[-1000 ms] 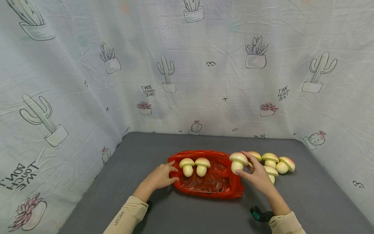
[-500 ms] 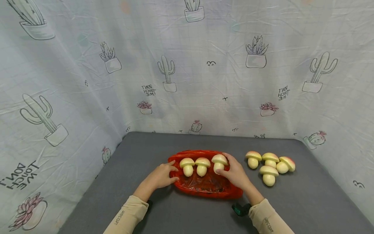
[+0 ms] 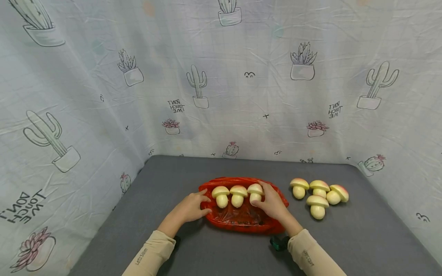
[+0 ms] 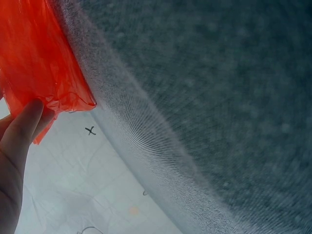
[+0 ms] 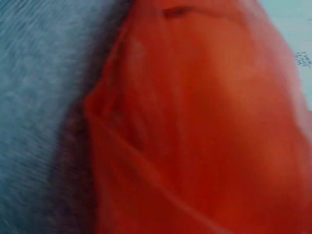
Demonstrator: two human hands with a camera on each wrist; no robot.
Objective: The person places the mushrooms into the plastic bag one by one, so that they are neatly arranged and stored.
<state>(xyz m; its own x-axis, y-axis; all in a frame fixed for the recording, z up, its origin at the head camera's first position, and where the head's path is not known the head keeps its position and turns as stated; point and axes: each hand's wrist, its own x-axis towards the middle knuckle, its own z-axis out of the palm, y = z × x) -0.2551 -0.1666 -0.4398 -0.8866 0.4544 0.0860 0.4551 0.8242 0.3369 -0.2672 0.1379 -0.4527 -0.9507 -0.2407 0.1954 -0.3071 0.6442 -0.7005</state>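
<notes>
A red plastic bag point(image 3: 241, 226) lies spread open on the grey table, its rim standing up around the inside. My left hand point(image 3: 189, 207) pinches the bag's left rim; in the left wrist view the finger point(image 4: 22, 134) presses against the red film point(image 4: 41, 53). Inside the bag two toy mushrooms, a left one point(image 3: 221, 196) and a middle one point(image 3: 238, 195), stand side by side. To their right, my right hand point(image 3: 274, 205) grips a third mushroom point(image 3: 255, 191) between thumb and fingers. Red film point(image 5: 204, 122) covers most of the blurred right wrist view, hiding that hand.
Several more mushrooms lie grouped on the table to the right of the bag, among them a front one point(image 3: 317, 207) and a tilted one point(image 3: 337, 194). A patterned cloth point(image 3: 241, 96) hangs behind and beside the grey table point(image 3: 214, 253).
My right hand has carried its mushroom leftward from beside the pile into the bag, next to the other two. My left hand has stayed on the rim.
</notes>
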